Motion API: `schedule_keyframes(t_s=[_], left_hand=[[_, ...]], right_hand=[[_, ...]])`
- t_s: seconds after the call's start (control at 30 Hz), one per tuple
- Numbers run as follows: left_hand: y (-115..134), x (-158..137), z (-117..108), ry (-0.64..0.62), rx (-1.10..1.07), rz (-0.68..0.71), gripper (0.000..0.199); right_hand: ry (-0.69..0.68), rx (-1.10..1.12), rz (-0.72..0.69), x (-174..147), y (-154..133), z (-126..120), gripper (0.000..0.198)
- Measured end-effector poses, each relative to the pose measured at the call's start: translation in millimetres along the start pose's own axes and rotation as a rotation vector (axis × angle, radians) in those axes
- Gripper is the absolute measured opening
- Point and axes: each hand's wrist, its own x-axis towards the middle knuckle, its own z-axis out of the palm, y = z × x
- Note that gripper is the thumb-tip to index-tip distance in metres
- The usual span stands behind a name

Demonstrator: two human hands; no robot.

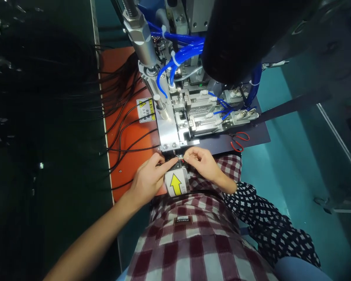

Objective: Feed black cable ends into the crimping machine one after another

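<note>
My right hand (203,162) is closed in a pinch just in front of the machine's metal block (169,136). At its fingertips are short thin wires (181,159), with a bit of red and white showing. My left hand (148,176) comes in from the other side, one finger stretched to the same wires and the others curled. What those curled fingers hold, if anything, is hidden. Just below both hands is a white plate with a yellow arrow (176,185).
Black cables (125,113) run across an orange board (117,136) on the left. Red-handled scissors (238,141) lie on the dark base plate at right. Blue air hoses (190,48) and a dark cylinder (236,39) stand over the machine. A checked apron (190,234) covers my lap.
</note>
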Motion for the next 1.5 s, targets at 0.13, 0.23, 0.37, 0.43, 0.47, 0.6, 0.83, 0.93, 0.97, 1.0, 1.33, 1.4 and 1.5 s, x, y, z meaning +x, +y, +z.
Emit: schedule_keyframes(t_s=[0.13, 0.23, 0.37, 0.43, 0.47, 0.6, 0.83, 0.93, 0.97, 1.0, 1.33, 1.4, 1.5], left_hand=[[-0.3, 1.2, 2.3, 0.013, 0.006, 0.000, 0.037], [-0.3, 1.6, 3.6, 0.013, 0.020, -0.025, 0.037], [-0.8, 0.7, 4.5, -0.004, 0.019, -0.050, 0.038], [-1.2, 0.1, 5.0, -0.008, 0.018, -0.055, 0.038], [-1.3, -0.2, 5.2, -0.009, 0.020, -0.056, 0.038], [-1.2, -0.5, 5.3, -0.017, 0.037, -0.049, 0.039], [-0.7, 0.8, 4.8, -0.002, 0.065, -0.009, 0.037], [-0.9, 1.1, 4.6, 0.001, 0.077, 0.006, 0.037], [-0.9, 1.2, 4.5, 0.002, 0.084, 0.012, 0.037], [-0.9, 1.4, 4.3, 0.004, 0.092, 0.020, 0.036], [4.2, 6.5, 1.2, 0.031, 0.318, 0.120, 0.034], [5.0, 7.0, 1.0, 0.032, 0.341, 0.137, 0.035], [4.6, 6.3, 2.2, 0.040, 0.391, 0.161, 0.035]], right_hand=[[0.002, 0.002, -0.008, 1.0, 1.2, -0.3, 0.018], [0.009, -0.017, -0.009, 1.6, 2.2, -0.6, 0.018], [0.010, -0.023, -0.019, 2.4, 3.7, -0.8, 0.019], [0.010, -0.021, -0.018, 2.6, 4.2, -0.6, 0.018], [0.011, -0.019, -0.016, 2.7, 4.3, -0.4, 0.018], [0.023, -0.007, -0.012, 1.7, 3.4, 0.9, 0.017], [0.059, -0.026, -0.025, -0.3, 2.5, 3.2, 0.014], [0.061, -0.050, -0.035, -0.8, 4.6, 4.1, 0.014], [0.068, -0.073, -0.044, -1.3, 4.9, 4.5, 0.013], [0.079, -0.110, -0.058, -2.2, 4.7, 5.0, 0.012], [0.176, -0.412, -0.051, -9.4, -5.1, 10.6, 0.010], [0.163, -0.425, -0.039, -9.2, -5.6, 10.6, 0.010], [0.201, -0.598, -0.119, -10.0, -9.9, 12.1, 0.011]])
